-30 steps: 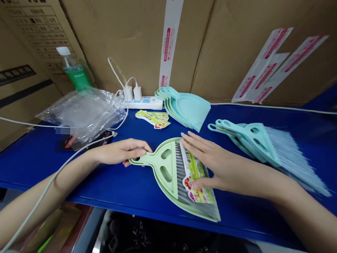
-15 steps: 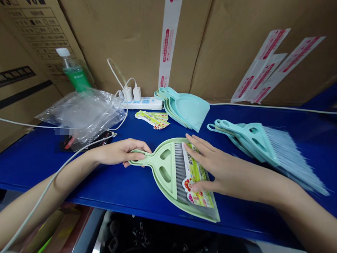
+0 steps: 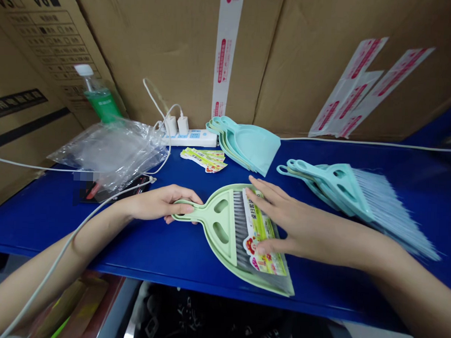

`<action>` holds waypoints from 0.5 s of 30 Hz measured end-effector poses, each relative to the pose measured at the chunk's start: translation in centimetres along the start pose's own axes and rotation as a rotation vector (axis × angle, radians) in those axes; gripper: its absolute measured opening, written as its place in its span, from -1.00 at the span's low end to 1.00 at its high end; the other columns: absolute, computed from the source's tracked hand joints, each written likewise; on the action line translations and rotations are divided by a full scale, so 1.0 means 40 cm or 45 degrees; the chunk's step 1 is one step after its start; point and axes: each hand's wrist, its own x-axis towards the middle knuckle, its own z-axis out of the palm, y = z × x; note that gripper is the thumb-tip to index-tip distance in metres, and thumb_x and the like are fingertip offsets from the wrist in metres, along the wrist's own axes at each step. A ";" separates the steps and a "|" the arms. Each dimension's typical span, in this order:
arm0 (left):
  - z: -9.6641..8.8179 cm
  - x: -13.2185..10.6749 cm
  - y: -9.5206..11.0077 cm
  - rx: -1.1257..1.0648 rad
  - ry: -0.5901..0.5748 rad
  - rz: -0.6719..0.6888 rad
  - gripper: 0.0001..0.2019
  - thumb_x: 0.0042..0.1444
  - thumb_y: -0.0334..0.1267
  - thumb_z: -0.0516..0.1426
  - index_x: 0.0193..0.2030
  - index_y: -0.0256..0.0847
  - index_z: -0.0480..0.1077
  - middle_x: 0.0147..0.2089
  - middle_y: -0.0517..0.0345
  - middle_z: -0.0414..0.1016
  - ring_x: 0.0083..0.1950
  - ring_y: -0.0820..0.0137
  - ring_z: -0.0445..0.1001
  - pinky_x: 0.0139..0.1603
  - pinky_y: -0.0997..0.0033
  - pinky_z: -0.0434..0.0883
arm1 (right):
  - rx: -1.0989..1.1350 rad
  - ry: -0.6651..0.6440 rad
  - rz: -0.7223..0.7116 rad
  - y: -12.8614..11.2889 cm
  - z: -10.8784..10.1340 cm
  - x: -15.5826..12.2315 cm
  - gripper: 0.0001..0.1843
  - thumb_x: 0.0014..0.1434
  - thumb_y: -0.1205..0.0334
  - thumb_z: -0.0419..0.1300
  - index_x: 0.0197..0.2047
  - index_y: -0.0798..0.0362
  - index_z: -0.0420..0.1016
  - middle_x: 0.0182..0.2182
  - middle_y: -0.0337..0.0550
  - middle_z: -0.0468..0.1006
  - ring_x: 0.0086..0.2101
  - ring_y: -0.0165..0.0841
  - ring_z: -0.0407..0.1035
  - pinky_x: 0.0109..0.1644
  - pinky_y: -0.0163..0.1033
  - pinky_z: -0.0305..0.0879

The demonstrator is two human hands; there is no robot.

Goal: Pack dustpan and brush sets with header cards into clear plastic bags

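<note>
My left hand (image 3: 168, 203) is closed round the stacked handles of a pale green dustpan (image 3: 212, 237) and the green hand brush (image 3: 221, 213) lying in it. Across the brush's grey bristles rests a printed label card (image 3: 264, 239) in yellow-green and white, with red mushroom pictures. My right hand (image 3: 283, 215) lies over the card with fingers spread, its fingertips and thumb at the card's surface. Whether the palm presses on it is hidden.
Behind stand stacked dustpans (image 3: 254, 143), mostly light blue, beside a pile of label cards (image 3: 207, 158). Stacked blue brushes (image 3: 343, 188) lie to the right. A power strip (image 3: 197, 138), crumpled plastic bag (image 3: 111, 150) and green bottle (image 3: 104, 103) are back left. A white cable (image 3: 65, 254) crosses my left forearm.
The label card and my right fingertips have shifted very slightly left over the bristles. My left hand and the dustpan stay where they were.
</note>
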 end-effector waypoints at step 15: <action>0.001 0.001 -0.006 -0.077 -0.029 0.042 -0.70 0.25 -0.10 0.09 -0.08 -0.33 0.40 -0.37 0.13 0.49 -0.54 0.58 0.27 -0.60 0.63 0.25 | -0.352 0.549 -0.060 0.054 0.025 0.064 -0.45 0.37 0.04 -0.20 0.15 0.07 0.46 -0.09 0.04 0.59 -0.11 -0.10 0.46 -0.12 0.00 0.45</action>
